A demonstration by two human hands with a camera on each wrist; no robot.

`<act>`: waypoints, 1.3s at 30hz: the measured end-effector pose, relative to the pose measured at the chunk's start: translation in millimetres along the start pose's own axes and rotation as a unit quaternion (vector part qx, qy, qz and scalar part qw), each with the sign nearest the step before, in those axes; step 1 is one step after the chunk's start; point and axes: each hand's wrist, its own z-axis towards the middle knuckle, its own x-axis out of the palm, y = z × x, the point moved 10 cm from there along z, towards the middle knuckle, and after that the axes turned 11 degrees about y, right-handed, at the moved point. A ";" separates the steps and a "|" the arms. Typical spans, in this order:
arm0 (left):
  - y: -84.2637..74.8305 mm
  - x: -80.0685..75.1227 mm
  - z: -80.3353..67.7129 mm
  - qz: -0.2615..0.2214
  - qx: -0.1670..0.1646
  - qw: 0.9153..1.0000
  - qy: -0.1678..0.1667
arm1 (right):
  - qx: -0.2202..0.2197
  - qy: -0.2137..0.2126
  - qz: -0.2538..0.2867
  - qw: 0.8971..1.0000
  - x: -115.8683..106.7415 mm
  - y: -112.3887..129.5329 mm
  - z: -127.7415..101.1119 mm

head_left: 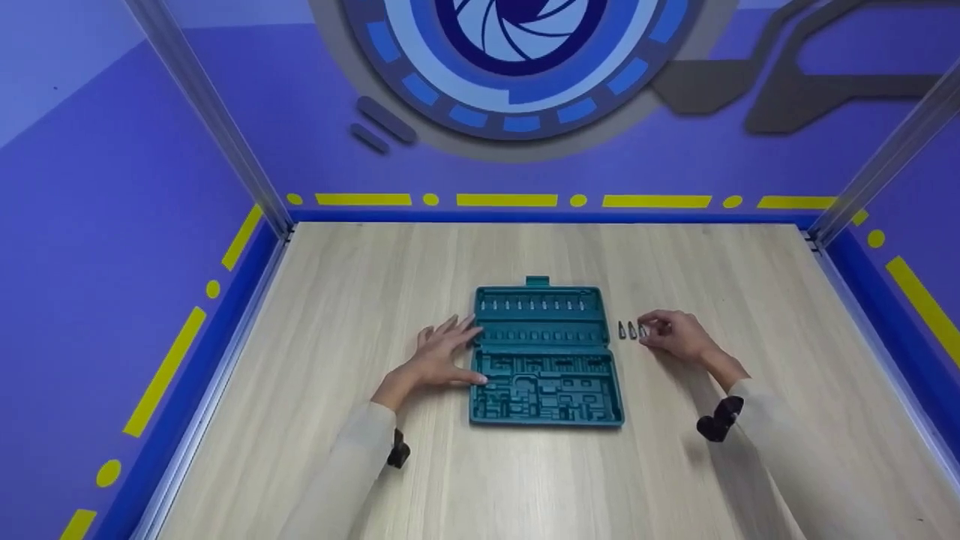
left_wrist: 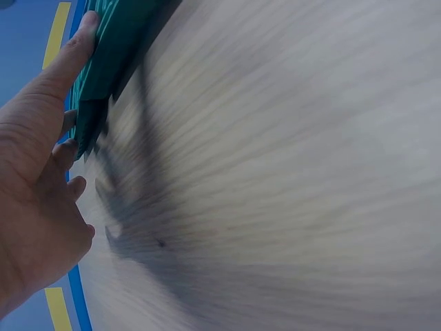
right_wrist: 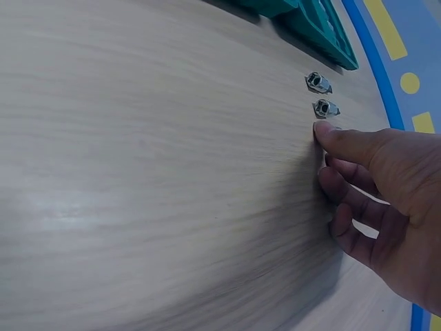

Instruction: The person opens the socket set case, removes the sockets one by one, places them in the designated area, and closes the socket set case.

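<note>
A person's left hand [head_left: 442, 356] lies flat with fingers spread and straight against the left edge of an open teal tool case [head_left: 541, 358], thumb on its near half, at the middle of a pale wooden table [head_left: 360, 300]. The right hand [head_left: 675, 334] rests on the table just right of the case, its fingers curled down at a short row of small dark bits [head_left: 631, 331]. Whether those fingers pinch the bit nearest them cannot be told from the head view, where the fingertips cover it.

The right wrist view shows what the head view does not: two bits [right_wrist: 322, 96] lie free on the wood beyond the thumb tip [right_wrist: 324, 129], one touching or just beside it, while the other fingers curl underneath; anything under them is hidden. The case's corner [right_wrist: 324, 27] sits at the far edge of that view.

The left wrist view, heavily blurred, shows the thumb [left_wrist: 72, 55] pressed straight along the case's teal rim [left_wrist: 114, 62], the remaining fingers tucked behind it.
</note>
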 end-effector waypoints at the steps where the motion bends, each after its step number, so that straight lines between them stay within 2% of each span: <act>1: -0.5 -0.3 0.0 0.002 0.002 1.000 -0.001 | 0.000 0.000 0.000 1.000 0.0 -0.4 -0.1; 8: -1.2 -0.5 1.1 0.008 0.005 1.000 -0.002 | -0.017 0.024 0.004 1.000 -4.2 3.4 0.0; 18: -0.8 0.0 0.2 0.005 0.000 1.000 -0.001 | -0.041 0.030 0.002 0.999 -17.8 30.2 13.4; 29: -1.5 -2.5 0.7 0.001 0.003 1.000 -0.006 | -0.024 0.047 0.067 0.996 16.4 65.0 55.9; 39: 1.7 1.9 0.5 -0.015 0.003 1.000 -0.002 | 0.035 0.046 0.047 0.997 34.6 67.8 78.0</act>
